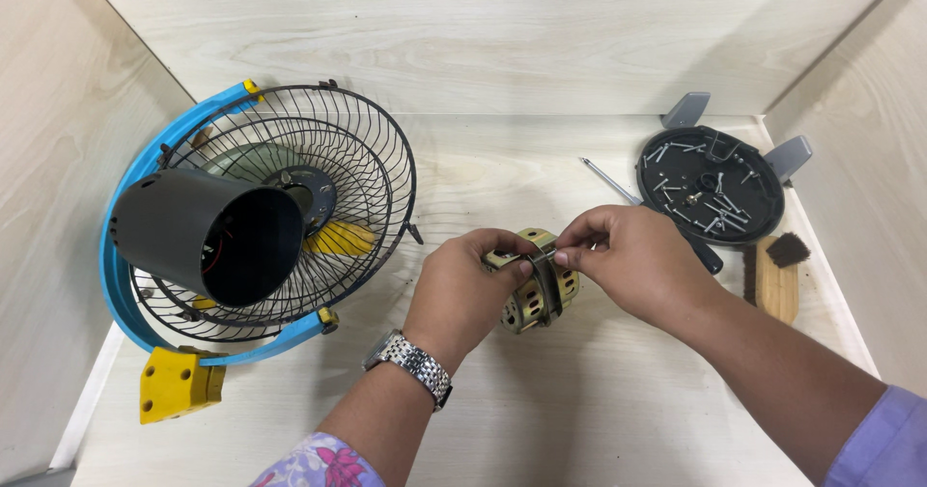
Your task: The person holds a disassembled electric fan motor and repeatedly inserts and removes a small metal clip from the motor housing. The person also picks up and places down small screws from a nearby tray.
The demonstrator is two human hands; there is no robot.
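Observation:
My left hand [462, 292] grips a brass-coloured fan motor [536, 296] with round holes in its casing, holding it just above the table at the centre. My right hand [632, 255] pinches a thin metal pin or screw [541, 252] at the top of the motor between thumb and forefinger. A metal watch sits on my left wrist. To the left lies a partly taken-apart fan [261, 222] with a black wire grille, a blue rim, yellow blades and a dark grey motor housing that points towards me.
A round black cover [713, 186] holds several loose screws at the right rear. A screwdriver [618, 190] lies beside it, partly hidden by my right hand. A wooden brush [777, 277] rests near the right wall. A yellow bracket [179, 383] sits at the fan's base.

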